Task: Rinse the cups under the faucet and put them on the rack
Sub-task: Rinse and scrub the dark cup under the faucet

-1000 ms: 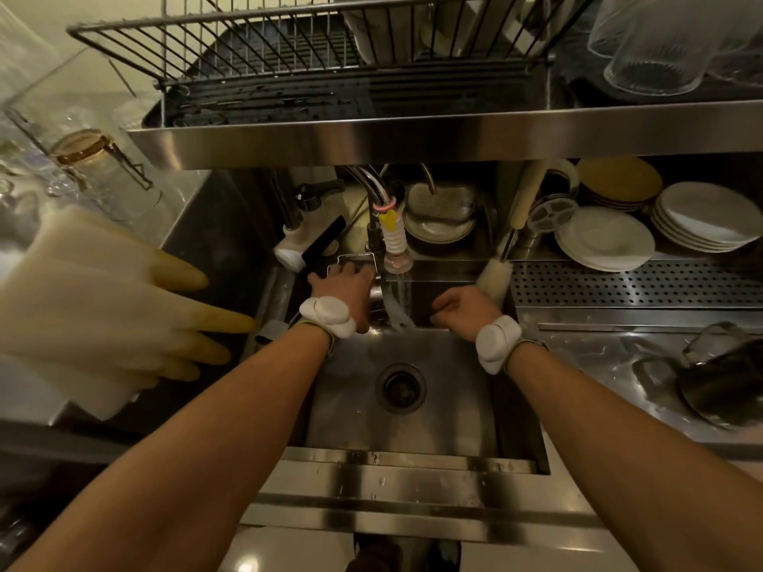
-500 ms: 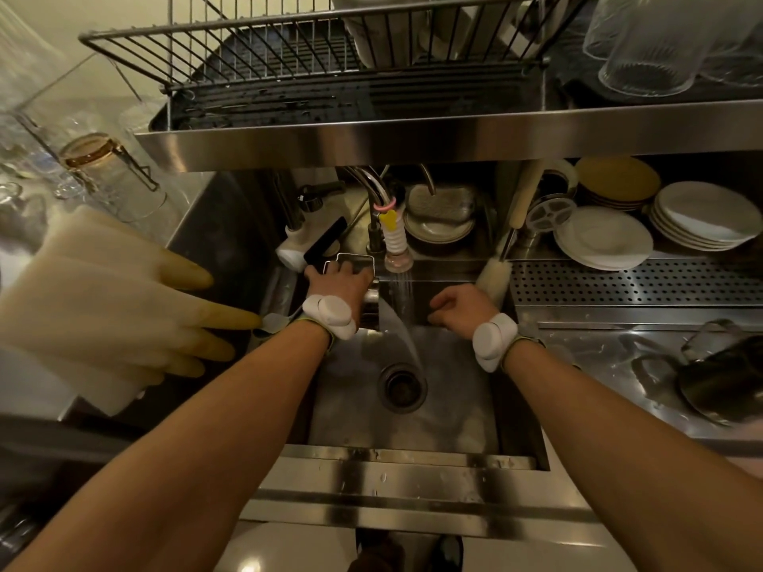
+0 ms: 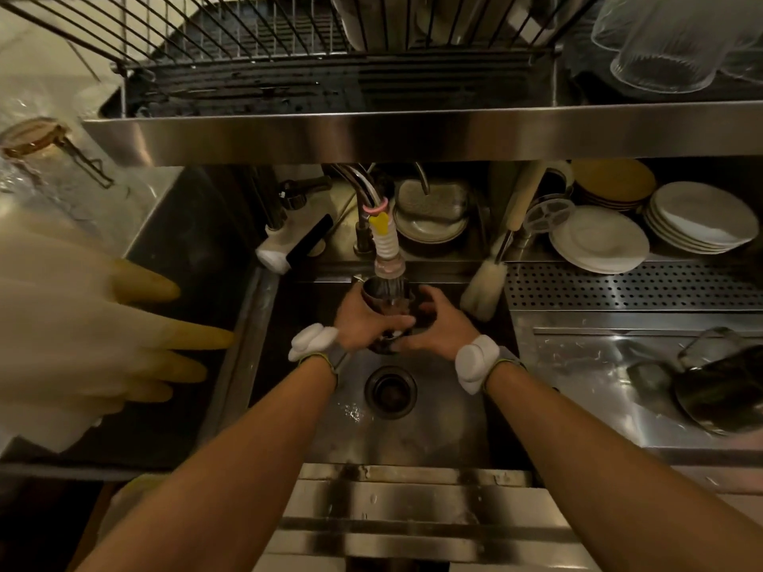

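A dark metal cup (image 3: pixel 382 301) is upright under the faucet head (image 3: pixel 388 260), with water running into it. My left hand (image 3: pixel 363 319) wraps the cup from the left, fingers across its front. My right hand (image 3: pixel 437 328) cups its right side and base. Both hands are over the sink (image 3: pixel 433 431), above the drain (image 3: pixel 390 392). The wire rack (image 3: pixel 256 47) sits on the steel shelf overhead, with clear glasses (image 3: pixel 664 51) upside down at its right. More cups lie on the right drainboard (image 3: pixel 726 390).
Yellow-tipped rubber gloves (image 3: pixel 82 336) hang at the left. A bottle brush (image 3: pixel 485 291) leans at the sink's right back corner. Stacked white plates (image 3: pixel 697 218) stand at the back right, a sponge dish (image 3: pixel 431 216) behind the faucet.
My hands came together from either side of the stream and now hold a cup under the running water. The view has moved closer to the sink.
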Demonstrator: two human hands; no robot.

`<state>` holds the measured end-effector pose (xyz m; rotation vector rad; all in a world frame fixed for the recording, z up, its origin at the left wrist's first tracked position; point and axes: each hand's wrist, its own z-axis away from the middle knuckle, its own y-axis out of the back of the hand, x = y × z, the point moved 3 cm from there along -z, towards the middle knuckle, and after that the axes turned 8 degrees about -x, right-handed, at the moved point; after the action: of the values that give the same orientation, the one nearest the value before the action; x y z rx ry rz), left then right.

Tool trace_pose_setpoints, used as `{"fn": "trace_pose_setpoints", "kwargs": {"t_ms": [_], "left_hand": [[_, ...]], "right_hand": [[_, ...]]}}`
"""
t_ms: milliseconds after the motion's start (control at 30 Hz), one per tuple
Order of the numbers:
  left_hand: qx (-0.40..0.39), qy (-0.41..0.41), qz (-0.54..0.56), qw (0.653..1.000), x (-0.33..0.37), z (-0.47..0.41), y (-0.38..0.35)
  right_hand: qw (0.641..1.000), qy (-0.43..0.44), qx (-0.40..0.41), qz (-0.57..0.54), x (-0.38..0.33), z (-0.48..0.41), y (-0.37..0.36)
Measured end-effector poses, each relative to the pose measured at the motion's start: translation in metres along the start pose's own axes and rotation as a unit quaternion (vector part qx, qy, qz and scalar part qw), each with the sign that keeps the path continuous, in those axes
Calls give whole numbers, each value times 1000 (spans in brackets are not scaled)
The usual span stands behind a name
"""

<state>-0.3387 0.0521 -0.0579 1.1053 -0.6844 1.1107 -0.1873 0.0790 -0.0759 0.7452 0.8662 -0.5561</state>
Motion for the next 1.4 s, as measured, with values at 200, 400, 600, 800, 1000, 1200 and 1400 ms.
{"fn": "trace_pose_setpoints", "kwargs": {"t_ms": [200,400,600,800,1000,1200,1400], "left_hand": [[-44,52,79,995,-15,9,15],[86,147,22,985,-43,-1,57],[88,113,-113,983,-44,-15,52],[96,104,-128,982,-36,-17,52],[94,116,-115,982,-45,-13,64],[79,137,-113,981,-44,-1,67],[-50,92,-107,989,-29,-3,37]], "right_hand": [[997,35,41,-56,-12,-22,-20],[993,37,86,-65,-1,-26,-17],[996,36,67,-49,5,-27,-8],[997,47,41,-40,-3,-24,-13],[997,45,49,-35,-8,-24,-11],[997,46,54,-15,-7,-23,-11],[996,43,66,-43,-16,-15,-19]]}}
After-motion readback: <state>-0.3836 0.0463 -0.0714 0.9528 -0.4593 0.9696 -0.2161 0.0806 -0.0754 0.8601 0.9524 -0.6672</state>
